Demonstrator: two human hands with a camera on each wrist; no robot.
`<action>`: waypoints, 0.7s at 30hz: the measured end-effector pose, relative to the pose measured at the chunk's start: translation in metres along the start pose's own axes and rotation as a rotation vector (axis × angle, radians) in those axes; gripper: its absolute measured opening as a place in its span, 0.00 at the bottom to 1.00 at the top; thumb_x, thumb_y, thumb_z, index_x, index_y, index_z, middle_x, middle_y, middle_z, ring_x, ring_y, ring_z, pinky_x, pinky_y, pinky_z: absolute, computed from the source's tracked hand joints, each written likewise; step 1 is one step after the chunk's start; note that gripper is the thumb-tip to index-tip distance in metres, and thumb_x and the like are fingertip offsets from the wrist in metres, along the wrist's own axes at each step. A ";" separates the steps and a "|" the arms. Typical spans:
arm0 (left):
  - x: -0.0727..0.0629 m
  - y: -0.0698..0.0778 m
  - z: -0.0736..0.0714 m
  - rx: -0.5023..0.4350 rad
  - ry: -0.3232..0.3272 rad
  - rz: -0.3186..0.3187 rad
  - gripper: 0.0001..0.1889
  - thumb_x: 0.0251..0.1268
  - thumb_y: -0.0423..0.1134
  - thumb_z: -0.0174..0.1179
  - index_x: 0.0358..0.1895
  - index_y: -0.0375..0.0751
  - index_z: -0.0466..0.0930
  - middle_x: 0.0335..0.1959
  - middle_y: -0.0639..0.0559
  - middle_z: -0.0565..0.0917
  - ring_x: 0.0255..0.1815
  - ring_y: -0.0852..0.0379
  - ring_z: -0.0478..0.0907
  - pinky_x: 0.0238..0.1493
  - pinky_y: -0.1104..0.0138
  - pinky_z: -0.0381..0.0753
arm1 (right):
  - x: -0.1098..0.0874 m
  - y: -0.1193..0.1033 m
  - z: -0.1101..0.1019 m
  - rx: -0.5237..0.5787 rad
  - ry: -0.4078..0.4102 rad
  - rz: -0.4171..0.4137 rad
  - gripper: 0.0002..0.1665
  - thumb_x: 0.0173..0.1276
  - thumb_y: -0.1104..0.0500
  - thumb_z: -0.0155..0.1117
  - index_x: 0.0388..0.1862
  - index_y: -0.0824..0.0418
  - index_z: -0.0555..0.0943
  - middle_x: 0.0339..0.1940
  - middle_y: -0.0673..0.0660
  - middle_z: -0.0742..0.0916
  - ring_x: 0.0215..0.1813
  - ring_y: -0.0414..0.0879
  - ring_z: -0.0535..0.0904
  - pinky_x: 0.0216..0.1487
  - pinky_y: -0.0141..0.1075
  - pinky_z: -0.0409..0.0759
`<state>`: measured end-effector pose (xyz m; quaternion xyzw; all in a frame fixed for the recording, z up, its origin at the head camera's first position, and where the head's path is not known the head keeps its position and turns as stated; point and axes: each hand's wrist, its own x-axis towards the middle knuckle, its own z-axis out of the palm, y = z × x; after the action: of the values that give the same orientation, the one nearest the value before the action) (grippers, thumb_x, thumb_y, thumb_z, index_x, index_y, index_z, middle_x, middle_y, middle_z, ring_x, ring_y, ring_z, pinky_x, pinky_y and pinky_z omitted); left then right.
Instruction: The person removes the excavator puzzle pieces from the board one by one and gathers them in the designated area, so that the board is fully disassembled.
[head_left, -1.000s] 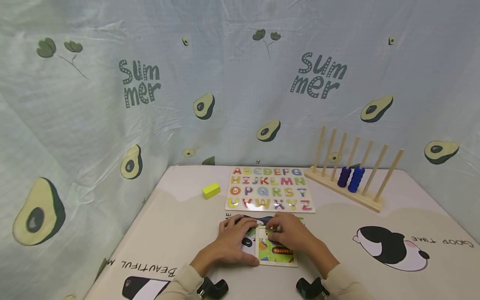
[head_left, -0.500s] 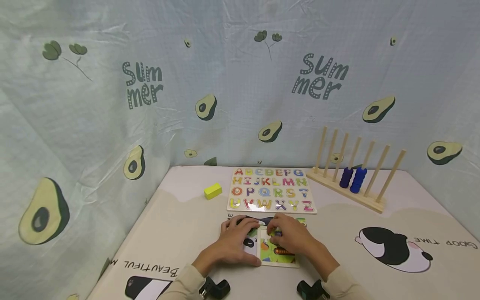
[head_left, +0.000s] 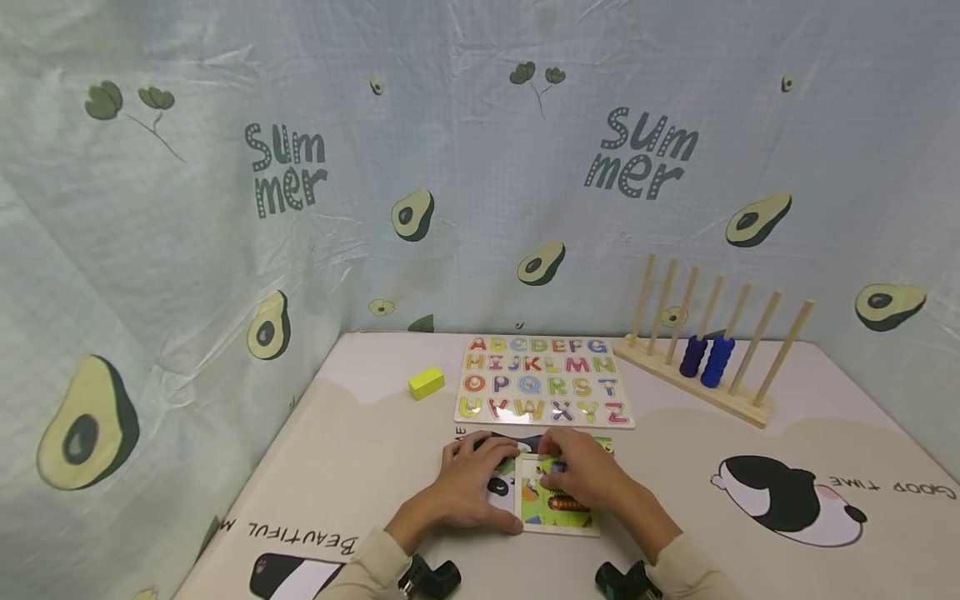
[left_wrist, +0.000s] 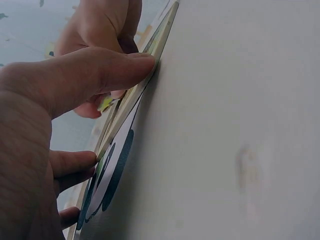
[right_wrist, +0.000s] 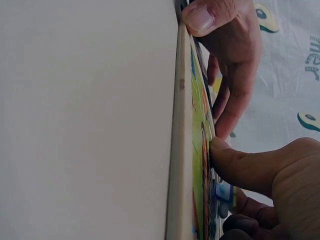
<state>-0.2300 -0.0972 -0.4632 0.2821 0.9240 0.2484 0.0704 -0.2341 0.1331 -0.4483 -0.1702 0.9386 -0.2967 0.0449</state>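
A small jigsaw puzzle in a wooden frame [head_left: 561, 528] lies on the table, with an orange caterpillar on a green ground. My left hand [head_left: 471, 490] holds its left side, thumb at the near corner and fingers at the far edge; the left wrist view shows the thumb [left_wrist: 120, 70] against the rim. Over the puzzle's far part, my right hand [head_left: 588, 467] pinches a small puzzle piece [right_wrist: 224, 192] between thumb and fingers. That piece looks tilted up from the picture in the right wrist view. The right fingers hide the puzzle's far right part.
Behind the hands lies an alphabet board [head_left: 543, 383] with colourful letters. A yellow block [head_left: 426, 383] sits to its left. At the back right stands a wooden peg rack [head_left: 697, 379] with dark blue beads on two pegs. Patterned cloth [head_left: 450, 167] hangs behind the table.
My right fingers have shifted slightly over the puzzle's far part, showing more of the picture there. The left hand keeps its hold on the frame. The head view has shifted slightly.
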 end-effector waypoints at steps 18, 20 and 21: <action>0.000 -0.002 0.002 0.006 0.003 -0.003 0.50 0.39 0.69 0.73 0.71 0.56 0.70 0.74 0.62 0.67 0.78 0.46 0.51 0.69 0.43 0.51 | 0.002 0.014 -0.024 0.090 -0.062 -0.181 0.04 0.72 0.59 0.66 0.43 0.54 0.86 0.34 0.43 0.83 0.37 0.40 0.76 0.41 0.34 0.76; 0.001 -0.003 0.002 0.007 0.003 -0.002 0.50 0.39 0.69 0.73 0.72 0.56 0.70 0.74 0.62 0.67 0.78 0.46 0.51 0.69 0.43 0.51 | 0.001 0.016 -0.027 0.094 -0.052 -0.178 0.06 0.73 0.60 0.64 0.45 0.54 0.86 0.35 0.43 0.83 0.37 0.40 0.75 0.40 0.33 0.75; 0.001 -0.003 0.002 0.006 0.002 -0.003 0.50 0.39 0.69 0.73 0.72 0.56 0.70 0.74 0.63 0.67 0.78 0.46 0.51 0.69 0.43 0.51 | 0.001 0.017 -0.028 0.094 -0.047 -0.173 0.06 0.74 0.60 0.64 0.45 0.54 0.87 0.35 0.43 0.83 0.37 0.41 0.75 0.40 0.33 0.75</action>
<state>-0.2315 -0.0975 -0.4665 0.2807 0.9252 0.2458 0.0690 -0.2450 0.1616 -0.4352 -0.2553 0.9041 -0.3391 0.0490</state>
